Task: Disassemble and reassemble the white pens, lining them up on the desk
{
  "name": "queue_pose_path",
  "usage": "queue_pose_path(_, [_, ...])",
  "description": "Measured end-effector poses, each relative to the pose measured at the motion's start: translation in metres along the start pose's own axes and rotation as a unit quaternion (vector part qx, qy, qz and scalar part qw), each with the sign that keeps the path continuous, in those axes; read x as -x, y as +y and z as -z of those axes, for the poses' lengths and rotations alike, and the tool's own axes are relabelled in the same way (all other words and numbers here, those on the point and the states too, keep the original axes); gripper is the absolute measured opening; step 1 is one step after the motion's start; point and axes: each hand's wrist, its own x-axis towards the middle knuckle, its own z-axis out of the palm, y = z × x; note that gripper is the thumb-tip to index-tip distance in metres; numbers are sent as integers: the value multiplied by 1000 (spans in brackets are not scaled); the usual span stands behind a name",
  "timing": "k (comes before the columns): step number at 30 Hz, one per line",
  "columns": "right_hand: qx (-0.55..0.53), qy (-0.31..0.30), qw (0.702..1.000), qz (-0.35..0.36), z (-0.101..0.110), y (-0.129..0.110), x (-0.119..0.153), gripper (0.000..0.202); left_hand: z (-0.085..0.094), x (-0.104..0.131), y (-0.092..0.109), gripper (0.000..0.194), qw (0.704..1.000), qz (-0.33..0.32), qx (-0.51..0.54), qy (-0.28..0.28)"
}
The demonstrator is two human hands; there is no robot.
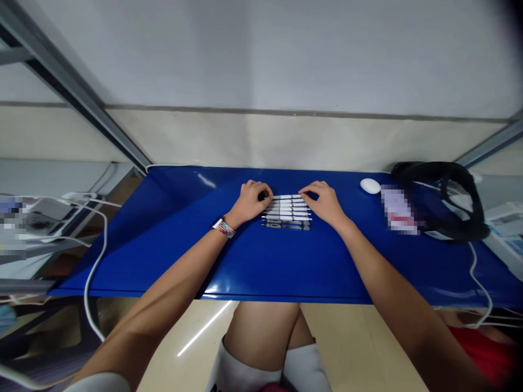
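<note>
Several pens lie side by side in a neat stack of rows on the blue tabletop [261,267]. Most are white pens [288,209]; the nearest ones are clear and dark pens [286,224]. At the far end of the row, my left hand [253,201] pinches the left tip of the farthest white pen [286,197] between thumb and finger. My right hand [324,201] pinches the same pen's right tip. A patterned band [224,226] circles my left wrist.
On the right are a white mouse-like oval object [370,186], a blurred packet [398,209] and a black headband-like device [445,201]. A white cable [98,261] hangs over the left edge. A wall [245,136] stands behind the table, with metal posts [118,130] beside it.
</note>
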Motion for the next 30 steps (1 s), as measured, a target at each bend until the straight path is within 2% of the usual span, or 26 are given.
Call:
queue_pose_path(8, [18, 18, 999, -20, -2, -10, 6, 19, -2, -2, -1, 13, 1000, -13, -6, 12])
queue_pose_path(13, [-40, 59, 995, -73, -14, -26, 10, 28, -5, 1, 0, 12, 997, -10, 67, 44])
queue_pose_path(16, [-56, 25, 993, -102, -24, -41, 15, 38, -9, 4, 7, 14, 985, 24, 154, 79])
queue_pose_path(20, [-40, -18, 994, -102, -32, -53, 21, 49, -16, 8, 25, 20, 953, 79, 274, 105])
queue_pose_path(24, [-38, -16, 993, -109, -33, -55, 21, 48, -23, 11, 41, 20, 937, 103, 312, 123])
queue_pose_path(30, [-50, -1, 992, -112, -33, -57, 20, 42, -24, 12, 47, 20, 929, 119, 327, 125])
